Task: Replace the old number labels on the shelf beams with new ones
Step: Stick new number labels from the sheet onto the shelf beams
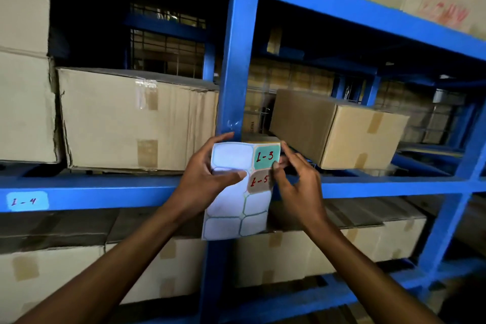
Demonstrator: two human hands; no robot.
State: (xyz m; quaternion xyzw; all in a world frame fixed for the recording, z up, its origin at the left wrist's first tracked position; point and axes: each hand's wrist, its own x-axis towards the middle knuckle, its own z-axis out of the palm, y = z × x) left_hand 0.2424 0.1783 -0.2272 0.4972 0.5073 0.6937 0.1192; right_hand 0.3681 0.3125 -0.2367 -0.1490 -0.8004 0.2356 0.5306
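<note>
A white label sheet (231,208) is held upright in front of the blue upright post (236,61). My left hand (205,179) grips the sheet, thumb across its front. On the sheet sit a green label (265,156) reading "L-3" and, below it, a brown label (259,181) reading "L-5". My right hand (294,179) pinches the sheet's right edge at those two labels. Most other cells on the sheet are blank. A pale blue label (26,201) marked "L-4" is stuck on the shelf beam (105,192) at the far left.
Taped cardboard boxes (136,118) fill the shelves above and below the beam. A smaller box (342,129) sits angled on the right shelf just behind my right hand. Another blue post (455,192) rises at the right.
</note>
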